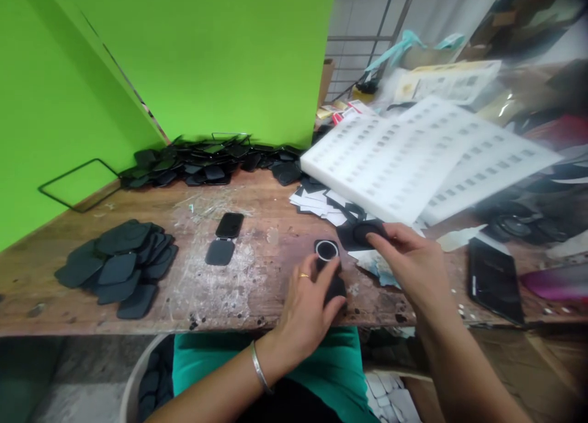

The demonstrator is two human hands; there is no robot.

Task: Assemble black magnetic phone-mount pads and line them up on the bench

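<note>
My left hand (307, 306) rests on the bench with its fingers and thumb around a black hinged piece with a white ring (327, 250). Part of that piece is hidden beneath the fingers. To its right, my right hand (413, 258) pinches a black flat piece with a round mark (361, 234) between thumb and fingers, over white-backed sheets. Further left on the bench lies another unfolded black hinged piece (220, 251), with one glossy half and one matte half.
A pile of black square pieces (122, 258) sits at the left. More black pieces (202, 160) line the green wall. White foam trays with slots (381, 160) lean at the right, behind white cards (321, 204). A dark phone-like slab (493, 279) lies near the right edge.
</note>
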